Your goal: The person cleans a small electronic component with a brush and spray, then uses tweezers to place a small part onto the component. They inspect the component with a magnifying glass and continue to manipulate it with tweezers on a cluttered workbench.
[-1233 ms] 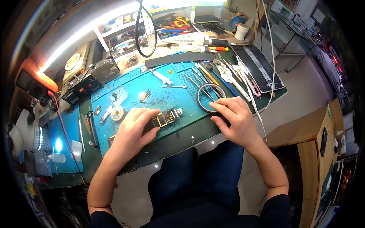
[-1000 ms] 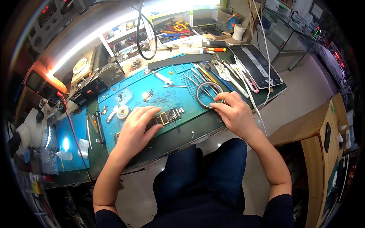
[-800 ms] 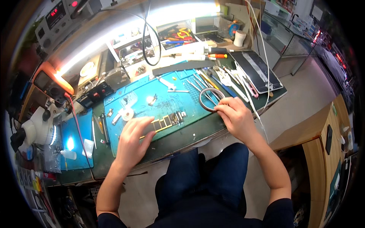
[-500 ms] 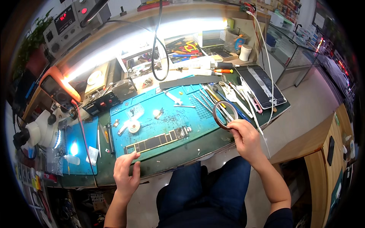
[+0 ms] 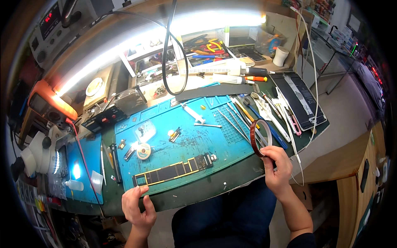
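My right hand [image 5: 278, 167] pinches the lower rim of a roll of reddish-brown tape [image 5: 254, 142] between thumb and fingertips. The roll stands on edge above the front right of the blue work mat [image 5: 186, 142]. My left hand [image 5: 138, 208] is at the bench's front edge, fingers bent and thumb apart, with nothing visible in it. Its fingertips come close to the left end of a long, dark circuit board [image 5: 167, 173] with gold edges, lying on the mat; whether they touch it I cannot tell. Behind the board sits a small spool of wire or braid [image 5: 143, 151].
Tweezers [image 5: 233, 120], brushes and pens lie at the mat's right, beside an opened tablet-like device [image 5: 298, 100]. A syringe [image 5: 193, 112] and a swab [image 5: 207, 125] rest on the mat. An orange multimeter [image 5: 50, 103] stands left. A black cable [image 5: 167, 53] hangs over the middle.
The whole view has shifted a little. The tape roll has turned more edge-on in my right hand, which keeps hold of it. My left hand stays near the board's left end.
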Motion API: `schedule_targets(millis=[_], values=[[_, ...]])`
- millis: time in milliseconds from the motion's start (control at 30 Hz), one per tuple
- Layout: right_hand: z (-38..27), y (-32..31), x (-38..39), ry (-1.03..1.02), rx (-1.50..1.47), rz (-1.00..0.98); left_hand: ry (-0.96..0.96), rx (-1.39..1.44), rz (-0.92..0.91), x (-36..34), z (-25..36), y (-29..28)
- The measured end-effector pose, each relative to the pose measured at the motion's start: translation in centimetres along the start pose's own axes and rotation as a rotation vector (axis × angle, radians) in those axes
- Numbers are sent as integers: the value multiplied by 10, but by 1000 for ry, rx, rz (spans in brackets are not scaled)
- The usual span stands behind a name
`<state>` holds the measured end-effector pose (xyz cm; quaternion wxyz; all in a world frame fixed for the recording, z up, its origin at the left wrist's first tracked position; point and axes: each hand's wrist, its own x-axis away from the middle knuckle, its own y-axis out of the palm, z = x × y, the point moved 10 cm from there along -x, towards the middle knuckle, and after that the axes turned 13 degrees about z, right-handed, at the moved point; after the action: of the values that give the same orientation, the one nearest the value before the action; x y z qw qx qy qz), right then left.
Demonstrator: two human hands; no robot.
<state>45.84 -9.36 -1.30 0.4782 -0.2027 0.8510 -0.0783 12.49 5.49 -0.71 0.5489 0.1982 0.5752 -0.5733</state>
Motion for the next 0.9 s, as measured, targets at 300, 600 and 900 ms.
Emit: schedule_targets(millis=[300,600,900], values=[[-2,2,2,-48,36,-6,-27,-45,-26,4,-4,0],[-26,-9,4,-80,13,-21,56,14,-46,-1,7,-1],[-84,-38,34,-187,21,-42,-29,46,-383,-23,46,66]])
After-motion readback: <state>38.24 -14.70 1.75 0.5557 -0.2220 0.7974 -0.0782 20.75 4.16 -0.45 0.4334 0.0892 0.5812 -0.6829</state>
